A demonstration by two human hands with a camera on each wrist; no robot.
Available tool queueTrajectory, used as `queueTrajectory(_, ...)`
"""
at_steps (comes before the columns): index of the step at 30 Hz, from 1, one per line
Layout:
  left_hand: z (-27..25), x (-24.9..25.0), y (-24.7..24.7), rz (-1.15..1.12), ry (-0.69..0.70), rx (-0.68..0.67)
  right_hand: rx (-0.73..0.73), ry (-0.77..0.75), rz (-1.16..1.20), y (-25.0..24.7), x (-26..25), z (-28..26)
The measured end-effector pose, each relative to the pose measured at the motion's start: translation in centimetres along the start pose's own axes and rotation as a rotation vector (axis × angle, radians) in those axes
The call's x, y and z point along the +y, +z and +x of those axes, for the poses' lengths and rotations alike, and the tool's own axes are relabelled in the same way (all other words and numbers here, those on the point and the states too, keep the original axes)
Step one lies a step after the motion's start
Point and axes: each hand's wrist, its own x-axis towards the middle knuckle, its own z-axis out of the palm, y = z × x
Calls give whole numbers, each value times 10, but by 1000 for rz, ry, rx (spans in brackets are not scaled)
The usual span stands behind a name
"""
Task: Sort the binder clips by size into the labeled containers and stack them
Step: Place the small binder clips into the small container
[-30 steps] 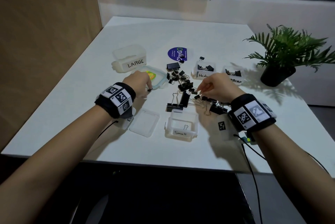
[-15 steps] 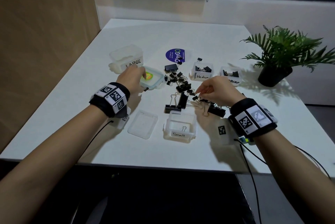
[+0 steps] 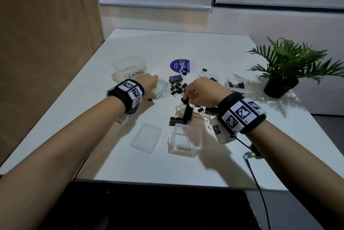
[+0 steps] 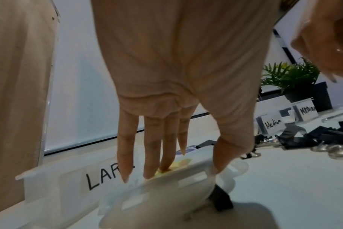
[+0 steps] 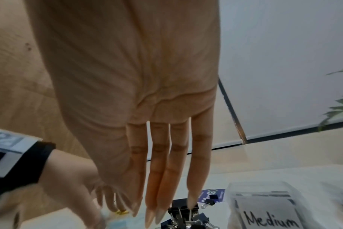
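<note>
My left hand [image 3: 149, 82] lies on a clear lid [image 3: 163, 90] with a yellow-green sticker, beside the LARGE container [image 3: 130, 70]. In the left wrist view its fingers [image 4: 149, 155] press on top of the lid [image 4: 166, 184] and the thumb hooks its near edge. My right hand [image 3: 188, 97] hovers over the pile of black binder clips [image 3: 187, 113] and pinches a small clip [image 3: 184, 100] between thumb and forefinger. The Small container [image 3: 184, 139] stands open at the front. A Medium container [image 5: 264, 206] sits behind the right hand, with a second one [image 3: 236, 86] to its right.
A loose clear lid [image 3: 147, 137] lies left of the Small container. A small clip [image 3: 149, 100] lies under my left hand. A purple round sticker [image 3: 179, 65] is behind the pile. A potted plant [image 3: 284, 73] stands at the right. A wooden wall runs along the table's left edge.
My left hand has slid forward onto the stickered lid towards the LARGE container. My right hand has shifted left over the pile and lifted slightly with its fingers pinched.
</note>
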Motion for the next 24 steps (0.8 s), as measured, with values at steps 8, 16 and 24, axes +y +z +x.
queueTrajectory(8,12,-17,-19,-154,11,45,-271,-115,-172,16,-23,39)
queueTrajectory(16,7,-31,-19,97,-79,188,-518,-69,-426,25,-30,61)
queueTrajectory(24,-3,-19,5,-108,-97,12,-361,12,-317,13,-6,63)
